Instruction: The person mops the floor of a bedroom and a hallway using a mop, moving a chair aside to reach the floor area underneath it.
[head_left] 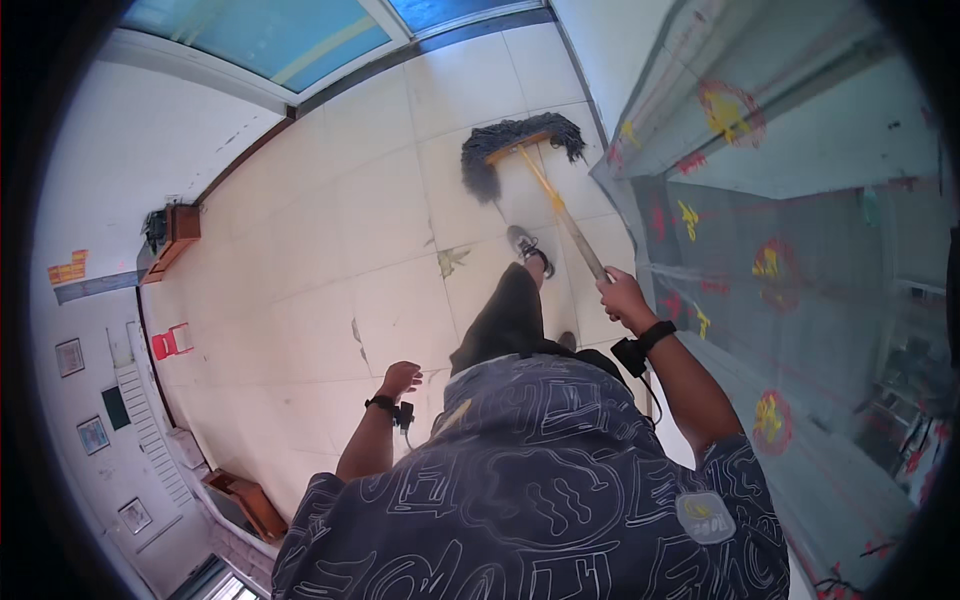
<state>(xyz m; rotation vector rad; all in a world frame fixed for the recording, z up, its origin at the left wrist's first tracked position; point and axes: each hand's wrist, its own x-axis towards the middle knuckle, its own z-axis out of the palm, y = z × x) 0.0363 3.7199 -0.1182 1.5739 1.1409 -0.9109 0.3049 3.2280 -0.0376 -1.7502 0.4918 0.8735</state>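
A wide mop with dark grey strands (pixel 478 165) lies spread on the tiled floor ahead of me, its head near the wall on the right. Its long handle (pixel 575 232), yellow near the head and paler higher up, slants back toward me. My right hand (pixel 625 302) is wrapped round the handle's upper end. At my left side, apart from the mop, hangs my left hand (pixel 402 380) with loosely bent fingers and nothing in it. Both wrists carry a black strap with a small device.
Plastic sheeting (pixel 740 270) with red and yellow prints hangs along the right. My shoe (pixel 522 241) stands just behind the mop head. Along the left wall are a brown wooden box (pixel 178 240), a red stool (pixel 172 341) and a wooden cabinet (pixel 245 503).
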